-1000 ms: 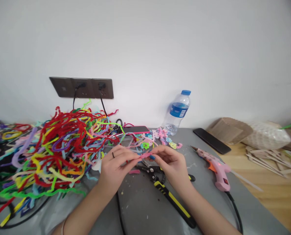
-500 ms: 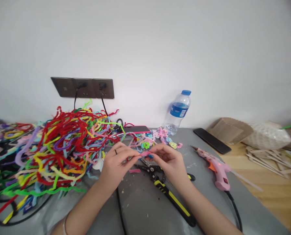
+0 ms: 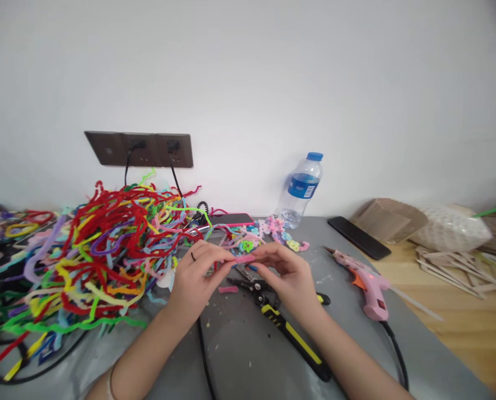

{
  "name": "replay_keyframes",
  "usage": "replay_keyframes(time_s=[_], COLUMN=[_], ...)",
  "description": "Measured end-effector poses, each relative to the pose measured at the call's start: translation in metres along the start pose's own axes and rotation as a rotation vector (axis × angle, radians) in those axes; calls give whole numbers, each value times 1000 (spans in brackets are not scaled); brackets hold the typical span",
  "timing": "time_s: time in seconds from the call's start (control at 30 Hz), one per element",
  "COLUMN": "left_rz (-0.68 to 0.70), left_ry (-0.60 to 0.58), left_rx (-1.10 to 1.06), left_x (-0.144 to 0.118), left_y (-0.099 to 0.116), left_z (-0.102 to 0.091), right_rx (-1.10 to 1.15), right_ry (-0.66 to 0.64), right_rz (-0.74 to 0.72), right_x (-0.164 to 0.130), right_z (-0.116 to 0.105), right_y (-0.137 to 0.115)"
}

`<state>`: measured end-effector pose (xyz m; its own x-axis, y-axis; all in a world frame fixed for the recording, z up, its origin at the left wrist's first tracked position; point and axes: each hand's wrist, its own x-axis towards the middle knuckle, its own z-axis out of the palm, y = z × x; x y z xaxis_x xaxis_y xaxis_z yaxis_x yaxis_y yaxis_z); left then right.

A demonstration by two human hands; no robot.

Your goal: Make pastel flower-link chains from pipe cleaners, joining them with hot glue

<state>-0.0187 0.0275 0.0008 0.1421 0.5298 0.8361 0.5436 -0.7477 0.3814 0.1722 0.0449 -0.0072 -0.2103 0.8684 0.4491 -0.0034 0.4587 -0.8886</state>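
Between my two hands is a short pink piece of pipe cleaner (image 3: 244, 259), held above the grey table. My left hand (image 3: 198, 272) pinches its left end with thumb and forefinger. At the other end, the fingers of my right hand (image 3: 287, 273) are closed on it, a blue nail showing. Below them lie wire-cutting pliers (image 3: 291, 336) with black and yellow handles, partly hidden by my right hand. Another short pink pipe cleaner piece (image 3: 228, 289) rests on the table beside the pliers' jaws. Small pastel pipe cleaner flowers (image 3: 272, 226) lie just beyond my hands.
A large tangle of coloured pipe cleaners (image 3: 118, 250) covers the left side. A water bottle (image 3: 301, 191) leans at the wall near a pink-edged phone (image 3: 235, 220). On the right are a pink glue gun (image 3: 372, 289), a black phone (image 3: 358, 238) and wooden sticks (image 3: 460, 271).
The pink piece now shows more plainly between my fingertips, lying nearly level. Both hands keep their pinch in almost the same place; the view has shifted slightly.
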Motion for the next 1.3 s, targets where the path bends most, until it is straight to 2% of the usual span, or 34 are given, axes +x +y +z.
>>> replay_keyframes(time_s=[0.37, 0.73, 0.93, 1.13, 1.3], left_rz=[43, 65, 62, 50, 25], left_ry=[-52, -96, -143, -170, -204], left_rx=[-9, -37, -21, -33, -34], left_x=[-2, -4, -5, -5, -5], left_y=[-2, -4, -7, -9, -11], left_z=[2, 5, 5, 4, 4], right_rx=[145, 104, 24, 89, 23], right_ry=[-67, -179, -226, -210, -215], right_rz=[138, 263, 269, 276, 250], right_x=[2, 4, 6, 4, 3], right_z=[2, 3, 1, 2, 1], right_y=[6, 6, 6, 12, 13])
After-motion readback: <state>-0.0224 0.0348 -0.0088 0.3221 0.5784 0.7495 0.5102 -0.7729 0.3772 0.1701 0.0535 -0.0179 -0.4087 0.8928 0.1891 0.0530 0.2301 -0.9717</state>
